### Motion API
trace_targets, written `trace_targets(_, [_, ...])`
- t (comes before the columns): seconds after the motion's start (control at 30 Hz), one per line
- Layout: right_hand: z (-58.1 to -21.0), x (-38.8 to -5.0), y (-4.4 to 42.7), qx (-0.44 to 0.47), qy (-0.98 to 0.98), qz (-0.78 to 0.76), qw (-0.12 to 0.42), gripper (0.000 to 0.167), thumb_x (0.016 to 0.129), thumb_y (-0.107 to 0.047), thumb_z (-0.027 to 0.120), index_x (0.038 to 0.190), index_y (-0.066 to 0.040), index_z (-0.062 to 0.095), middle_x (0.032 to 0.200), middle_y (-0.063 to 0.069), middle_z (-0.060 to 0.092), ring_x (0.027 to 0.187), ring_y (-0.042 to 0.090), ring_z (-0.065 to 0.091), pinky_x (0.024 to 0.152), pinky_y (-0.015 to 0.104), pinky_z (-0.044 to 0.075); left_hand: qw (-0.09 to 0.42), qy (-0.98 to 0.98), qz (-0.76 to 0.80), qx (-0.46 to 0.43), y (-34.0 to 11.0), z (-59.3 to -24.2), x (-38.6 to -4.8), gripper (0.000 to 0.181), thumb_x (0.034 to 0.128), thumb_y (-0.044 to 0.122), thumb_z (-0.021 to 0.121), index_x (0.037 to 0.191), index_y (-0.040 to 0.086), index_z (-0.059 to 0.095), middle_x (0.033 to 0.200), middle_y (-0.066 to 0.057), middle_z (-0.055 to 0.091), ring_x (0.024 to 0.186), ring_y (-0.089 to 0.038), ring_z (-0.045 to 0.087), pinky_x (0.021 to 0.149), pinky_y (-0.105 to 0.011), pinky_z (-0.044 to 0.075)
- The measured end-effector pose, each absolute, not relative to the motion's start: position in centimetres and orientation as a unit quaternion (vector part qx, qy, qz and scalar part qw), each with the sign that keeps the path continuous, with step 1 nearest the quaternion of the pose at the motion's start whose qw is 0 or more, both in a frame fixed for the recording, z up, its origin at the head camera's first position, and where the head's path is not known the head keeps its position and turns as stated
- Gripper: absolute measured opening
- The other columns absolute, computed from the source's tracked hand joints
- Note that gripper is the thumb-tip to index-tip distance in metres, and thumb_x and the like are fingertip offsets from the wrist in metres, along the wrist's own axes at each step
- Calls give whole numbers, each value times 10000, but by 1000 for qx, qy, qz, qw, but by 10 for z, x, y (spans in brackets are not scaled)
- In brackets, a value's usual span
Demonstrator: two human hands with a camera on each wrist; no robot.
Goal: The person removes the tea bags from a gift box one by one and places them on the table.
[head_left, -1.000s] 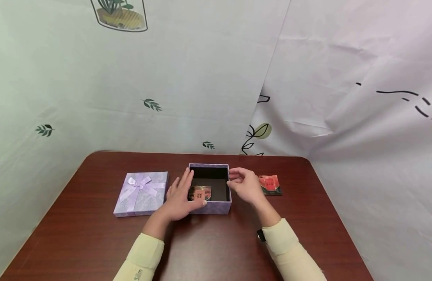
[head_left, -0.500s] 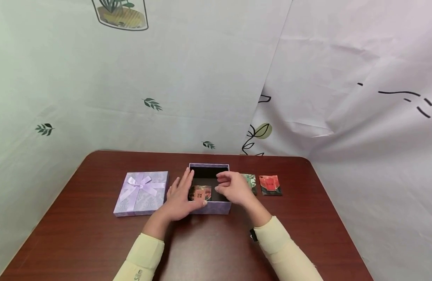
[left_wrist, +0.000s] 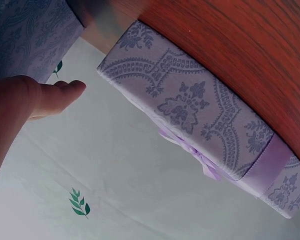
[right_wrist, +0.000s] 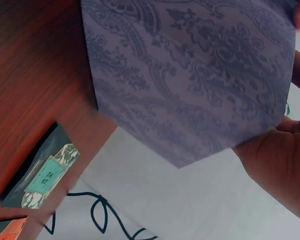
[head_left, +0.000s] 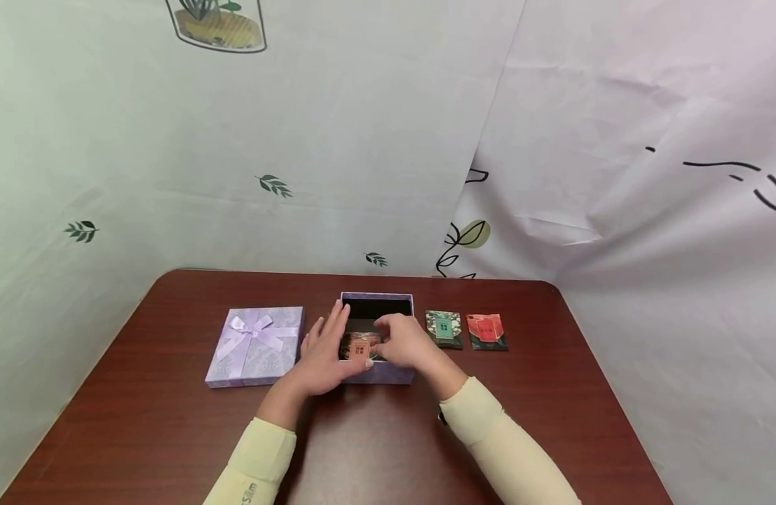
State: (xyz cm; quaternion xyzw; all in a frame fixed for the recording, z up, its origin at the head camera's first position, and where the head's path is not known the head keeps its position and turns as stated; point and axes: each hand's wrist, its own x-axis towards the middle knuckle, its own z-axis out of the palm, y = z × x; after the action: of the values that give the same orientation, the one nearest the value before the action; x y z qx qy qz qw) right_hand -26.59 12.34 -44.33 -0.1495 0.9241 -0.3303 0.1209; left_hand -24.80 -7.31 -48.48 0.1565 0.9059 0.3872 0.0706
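A lidless purple patterned gift box [head_left: 378,373] with a dark inside stands on the table. Inside it, at the front left, lies a small sachet [head_left: 359,346] with an orange-red label. My left hand [head_left: 320,360] rests on the box, its straight fingers along the left wall and its thumb on the front rim. Over the box's right side reaches my right hand [head_left: 405,341], thumb by the sachet's right edge and fingers apart from the thumb. Its fingertips are partly hidden. In the right wrist view the box wall [right_wrist: 190,75] blocks the sachet from sight.
Right of the box lie a green-labelled sachet [head_left: 444,329] and a red sachet [head_left: 486,332], side by side. The purple box lid [head_left: 261,354] with a ribbon bow lies to the left. A printed cloth [head_left: 362,140] hangs behind the brown table [head_left: 381,442].
My right hand has moved left from the box's right wall to the sachet inside, uncovering the green-labelled sachet. My left hand has stayed on the box.
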Motion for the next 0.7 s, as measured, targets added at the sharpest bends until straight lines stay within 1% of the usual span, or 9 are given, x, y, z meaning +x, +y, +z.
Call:
trace_targets(0.03, [-443, -266, 121, -149, 927, -322, 123, 470, 879, -112, 772, 1297, 42, 622, 1025, 125, 697, 833, 205, 649, 719, 381, 541, 71, 906, 386, 157, -73, -485, -248, 1056, 862, 481, 741, 1627, 191, 73, 1670, 15, -54, 1461, -469, -20, 1051, -748, -1])
trace_targets(0.13, [-444, -268, 116, -139, 935, -300, 126, 476, 885, -107, 759, 1314, 37, 612, 1008, 113, 688, 756, 182, 589, 696, 376, 506, 72, 907, 385, 156, -73, -485, -249, 1053, 866, 476, 739, 1628, 199, 67, 1669, 28, -59, 1464, -462, -18, 1053, -745, -3])
trace_targets(0.3, [-448, -272, 109, -111, 940, -287, 145, 503, 908, -94, 713, 1377, 19, 567, 973, 102, 660, 672, 201, 515, 625, 354, 447, 70, 906, 389, 155, -73, -483, -249, 1059, 859, 481, 745, 1627, 194, 75, 1669, 25, -52, 1465, -456, -25, 1052, -747, -7])
trace_targets(0.4, [-450, -273, 106, -99, 940, -285, 157, 514, 912, -79, 694, 1396, 15, 550, 866, 87, 623, 634, 200, 486, 586, 340, 418, 67, 905, 389, 157, -73, -483, -249, 1058, 856, 483, 746, 1626, 175, 89, 1671, 7, -37, 1461, -469, -15, 1051, -746, 5])
trace_targets(0.57, [-453, -273, 102, -100, 937, -289, 169, 501, 893, -31, 674, 1379, 19, 566, 657, 44, 537, 518, 167, 410, 517, 323, 376, 74, 903, 394, 156, -73, -484, -247, 1052, 859, 450, 754, 1627, 175, 88, 1671, 19, -40, 1462, -466, -12, 1061, -725, 0])
trace_targets(0.7, [-455, -273, 101, -101, 935, -300, 163, 491, 887, -23, 669, 1369, 11, 579, 578, 15, 500, 463, 139, 371, 488, 307, 361, 71, 903, 395, 154, -73, -485, -247, 1061, 854, 450, 755, 1627, 187, 78, 1670, 30, -48, 1463, -460, -17, 1065, -716, -2])
